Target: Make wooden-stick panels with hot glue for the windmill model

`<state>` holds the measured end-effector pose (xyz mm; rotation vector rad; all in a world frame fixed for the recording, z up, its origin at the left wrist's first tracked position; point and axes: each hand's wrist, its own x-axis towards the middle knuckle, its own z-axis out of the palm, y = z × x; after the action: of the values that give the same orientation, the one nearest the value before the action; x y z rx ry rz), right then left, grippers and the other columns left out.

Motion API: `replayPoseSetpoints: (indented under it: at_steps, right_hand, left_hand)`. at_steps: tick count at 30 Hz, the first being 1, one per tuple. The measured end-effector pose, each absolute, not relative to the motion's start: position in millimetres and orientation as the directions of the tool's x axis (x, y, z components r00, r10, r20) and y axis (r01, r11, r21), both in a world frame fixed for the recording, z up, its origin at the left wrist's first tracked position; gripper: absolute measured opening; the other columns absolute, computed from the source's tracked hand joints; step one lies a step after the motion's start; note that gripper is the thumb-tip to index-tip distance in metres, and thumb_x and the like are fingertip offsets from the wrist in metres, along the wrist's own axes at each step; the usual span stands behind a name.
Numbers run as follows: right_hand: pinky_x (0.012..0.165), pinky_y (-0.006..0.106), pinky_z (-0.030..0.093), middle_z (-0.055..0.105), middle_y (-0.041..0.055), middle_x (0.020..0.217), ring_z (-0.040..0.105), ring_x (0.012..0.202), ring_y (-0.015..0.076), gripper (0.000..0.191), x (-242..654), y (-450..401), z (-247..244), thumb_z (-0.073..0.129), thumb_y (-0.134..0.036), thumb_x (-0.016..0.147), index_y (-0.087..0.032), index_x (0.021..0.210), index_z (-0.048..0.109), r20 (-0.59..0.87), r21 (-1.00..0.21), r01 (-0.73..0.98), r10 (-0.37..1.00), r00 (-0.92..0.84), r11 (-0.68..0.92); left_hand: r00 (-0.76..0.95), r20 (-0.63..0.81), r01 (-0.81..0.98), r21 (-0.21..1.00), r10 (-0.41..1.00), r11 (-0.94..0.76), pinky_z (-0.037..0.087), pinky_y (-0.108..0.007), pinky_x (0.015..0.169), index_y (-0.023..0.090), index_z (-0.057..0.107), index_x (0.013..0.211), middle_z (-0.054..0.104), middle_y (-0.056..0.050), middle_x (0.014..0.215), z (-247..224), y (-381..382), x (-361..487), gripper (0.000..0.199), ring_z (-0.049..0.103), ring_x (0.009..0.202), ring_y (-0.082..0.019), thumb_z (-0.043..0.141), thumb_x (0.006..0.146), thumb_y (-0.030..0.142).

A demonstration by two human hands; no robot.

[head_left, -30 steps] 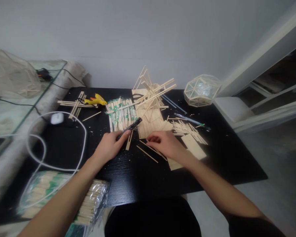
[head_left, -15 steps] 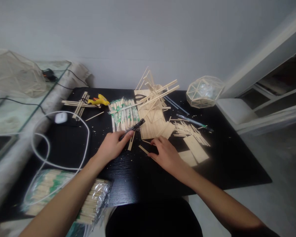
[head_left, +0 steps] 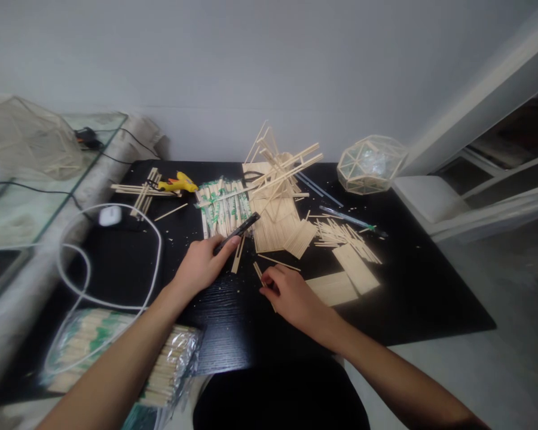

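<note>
My left hand (head_left: 205, 263) is closed around a slim black tool (head_left: 241, 228) that looks like a utility knife, its far end pointing away and to the right. A pair of joined wooden sticks (head_left: 237, 257) lies just beyond that hand. To the right, my right hand (head_left: 289, 294) pinches a thin wooden stick (head_left: 257, 270) low over the black table (head_left: 224, 340); the fingers cover part of it. Another thin stick (head_left: 280, 262) lies just past those knuckles.
Wooden boards (head_left: 332, 289) and a heap of short sticks (head_left: 347, 239) lie at right. Wrapped chopsticks (head_left: 224, 206), a stick structure (head_left: 282, 170) and a yellow glue gun (head_left: 178, 182) stand farther back. A white cable (head_left: 158, 263) loops at left, above a chopstick pack (head_left: 173, 364).
My right hand has shifted slightly left and toward me, and the stick in it has swung steeper. The thin stick past its knuckles shows more fully. My left hand keeps hold of the black tool.
</note>
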<state>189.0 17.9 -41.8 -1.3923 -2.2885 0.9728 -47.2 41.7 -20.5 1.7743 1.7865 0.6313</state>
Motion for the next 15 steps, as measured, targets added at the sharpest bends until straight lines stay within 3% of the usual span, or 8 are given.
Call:
replayPoseSetpoints:
  at_steps: [4,6,10,15]
  right_hand:
    - [0.088,0.035,0.058,0.071,0.006,0.103,0.072,0.087,0.0187,0.015,195.7,27.4,-32.4,0.081,-0.014,0.089,-0.017,0.101,0.072,-0.133,-0.723,0.607,0.795,-0.591,0.33]
    - [0.099,0.039,0.057,0.07,0.0092,0.119,0.072,0.102,0.0217,0.03,202.5,35.9,-26.2,0.086,-0.017,0.086,-0.018,0.113,0.073,-0.116,-0.708,0.568,0.724,-0.68,0.42]
    - [0.124,0.049,0.039,0.05,0.0156,0.157,0.045,0.149,0.0323,0.078,214.6,51.6,-17.4,0.099,-0.03,0.069,-0.02,0.139,0.065,-0.111,-0.626,0.508,0.578,-0.809,0.591]
    - [0.131,0.051,0.025,0.029,0.0159,0.174,0.024,0.161,0.0351,0.107,217.4,54.5,-20.3,0.102,-0.036,0.063,-0.022,0.156,0.052,-0.195,-0.576,0.508,0.496,-0.846,0.64]
  left_hand:
    - [-0.063,0.022,0.735,0.678,0.998,0.032,0.035,-0.03,0.064,0.021,0.059,0.075,0.058,0.0,0.063,-20.5,42.4,-48.7,0.056,0.055,0.063,-0.019,0.044,0.099,0.07]
    - [-0.095,0.046,0.731,0.681,0.994,0.039,0.034,-0.029,0.063,0.022,0.058,0.076,0.057,0.001,0.063,-21.4,43.1,-48.8,0.053,0.055,0.063,-0.019,0.047,0.098,0.069]
    - [-0.085,0.039,0.732,0.681,0.996,0.036,0.036,-0.03,0.065,0.022,0.06,0.082,0.061,0.0,0.067,-25.8,44.7,-47.3,0.05,0.059,0.066,-0.02,0.05,0.097,0.068]
    - [-0.065,0.016,0.724,0.689,0.998,0.036,0.041,-0.031,0.07,0.021,0.065,0.09,0.068,-0.003,0.076,-28.8,45.8,-45.5,0.049,0.065,0.073,-0.023,0.05,0.096,0.068]
